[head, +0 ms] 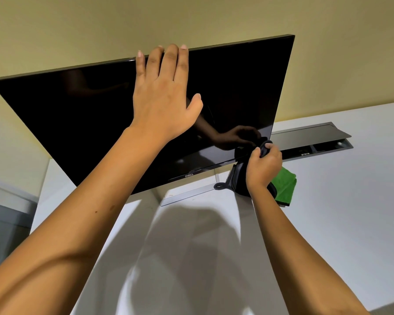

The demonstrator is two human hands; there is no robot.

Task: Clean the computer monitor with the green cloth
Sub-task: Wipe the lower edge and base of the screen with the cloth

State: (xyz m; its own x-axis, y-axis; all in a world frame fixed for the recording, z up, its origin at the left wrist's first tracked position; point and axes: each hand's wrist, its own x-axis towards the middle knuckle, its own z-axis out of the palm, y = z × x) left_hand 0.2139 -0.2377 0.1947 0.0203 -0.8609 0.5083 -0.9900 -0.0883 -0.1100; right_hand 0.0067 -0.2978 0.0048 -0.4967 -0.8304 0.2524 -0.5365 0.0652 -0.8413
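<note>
Centre frame: left hand [166, 98] flat, steadying monitor [77, 114] top; right hand [263, 165] pinches dark cloth [239, 178] at lower-right corner. Green cloth [283, 185] lies unused — next, grab it.

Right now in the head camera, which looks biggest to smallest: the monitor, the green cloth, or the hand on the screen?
1. The monitor, by far the largest.
2. The left hand, flat against the screen.
3. The green cloth, smallest, though the right hand and a dark cloth hide part of it, so its full size is unsure.
</note>
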